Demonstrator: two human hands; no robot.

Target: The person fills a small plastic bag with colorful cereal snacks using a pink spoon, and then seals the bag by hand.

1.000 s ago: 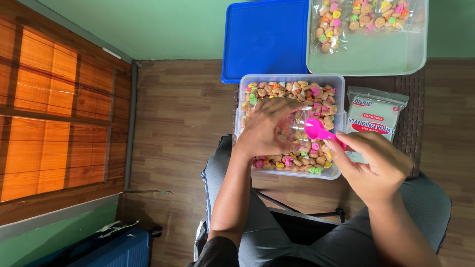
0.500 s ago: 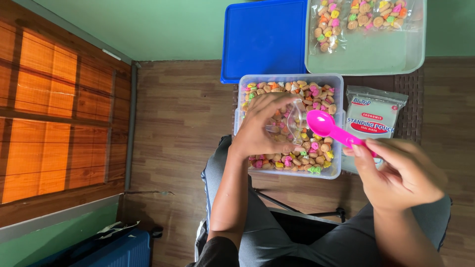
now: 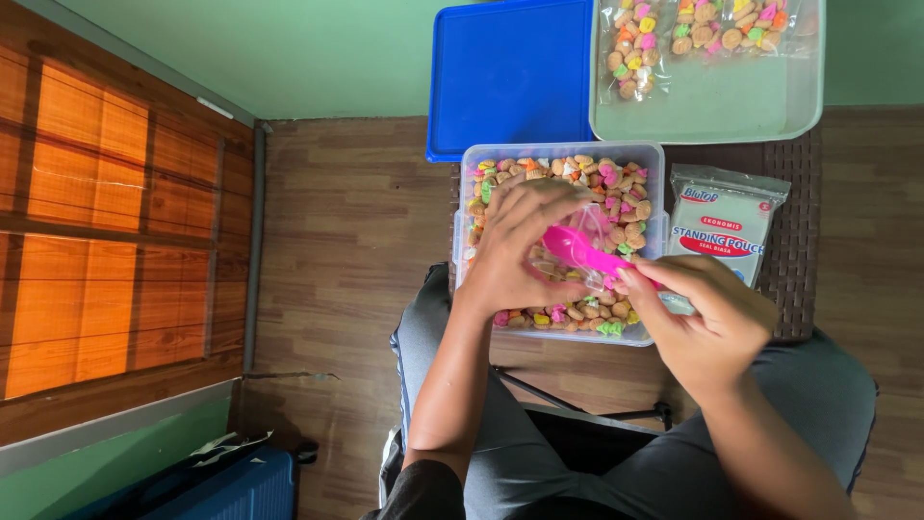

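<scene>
Pink spoon (image 3: 582,252) tilted into small clear bag (image 3: 577,252).

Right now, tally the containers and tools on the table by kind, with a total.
Clear tubs of colourful snacks: 1
Clear trays: 1
Blue lids: 1
Pink scoops: 1
Packs of pouches: 1
Filled small bags in the tray: at least 2
Total: at least 7

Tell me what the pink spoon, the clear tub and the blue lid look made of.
Pink spoon: glossy moulded plastic, judging by its even bright colour and sheen. Clear tub: translucent plastic, the small biscuits showing through its wall. Blue lid: opaque, fairly matte plastic with a raised rim.
</scene>
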